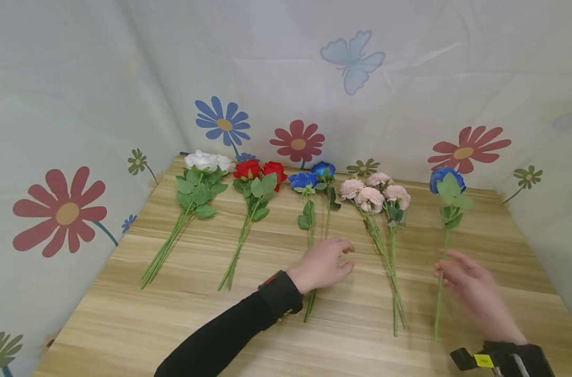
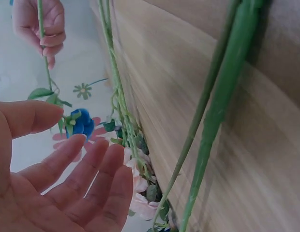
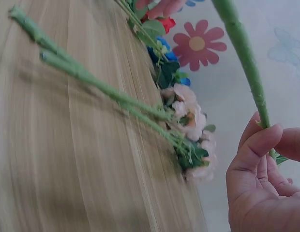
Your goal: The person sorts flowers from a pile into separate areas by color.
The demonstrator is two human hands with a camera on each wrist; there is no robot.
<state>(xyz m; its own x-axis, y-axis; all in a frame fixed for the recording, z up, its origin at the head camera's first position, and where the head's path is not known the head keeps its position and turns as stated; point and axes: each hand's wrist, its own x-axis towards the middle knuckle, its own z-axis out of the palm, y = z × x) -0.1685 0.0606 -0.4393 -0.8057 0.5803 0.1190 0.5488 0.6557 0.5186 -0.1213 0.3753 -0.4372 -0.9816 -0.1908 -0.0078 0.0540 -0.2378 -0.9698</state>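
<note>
My right hand (image 1: pixel 472 290) pinches the green stem of a single blue rose (image 1: pixel 447 180) at the right of the table. In the right wrist view that stem (image 3: pixel 244 58) runs between thumb and fingers. My left hand (image 1: pixel 321 264) is over the stems of two blue roses (image 1: pixel 303 180) in the middle, its fingers loosely bent. The left wrist view shows its palm (image 2: pixel 58 208) with nothing in it, and two green stems (image 2: pixel 213 121) beside it. Between the hands lie several pale pink flowers (image 1: pixel 370 199), stems toward me.
Red roses (image 1: pixel 246 170) and white roses (image 1: pixel 201 161) lie in bunches on the left of the wooden table (image 1: pixel 125 314). A pale curtain (image 1: pixel 276 63) printed with flowers and a butterfly hangs behind and at both sides.
</note>
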